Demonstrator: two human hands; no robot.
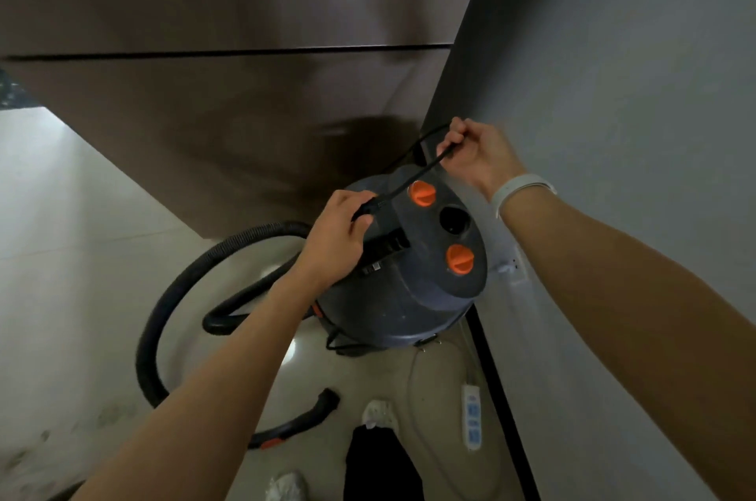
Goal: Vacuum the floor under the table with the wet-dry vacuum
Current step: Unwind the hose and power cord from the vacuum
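The wet-dry vacuum (413, 288), a dark drum with two orange knobs on its lid, stands on the floor against the right wall. Over the lid, my left hand (333, 243) grips the black plug end of the power cord (413, 177). My right hand (474, 157) pinches the same cord farther along, above the vacuum's back edge. The cord stretches taut between the hands, and the rest loops behind the drum. The black ribbed hose (176, 296) curls over the floor to the left, and its curved nozzle end (304, 414) lies near my feet.
A white power strip (471, 416) with a white cable lies on the tiled floor by the right wall's dark skirting. A large brown panel (229, 99) rises behind the vacuum. My shoes (378, 412) and a dark trouser leg are at the bottom.
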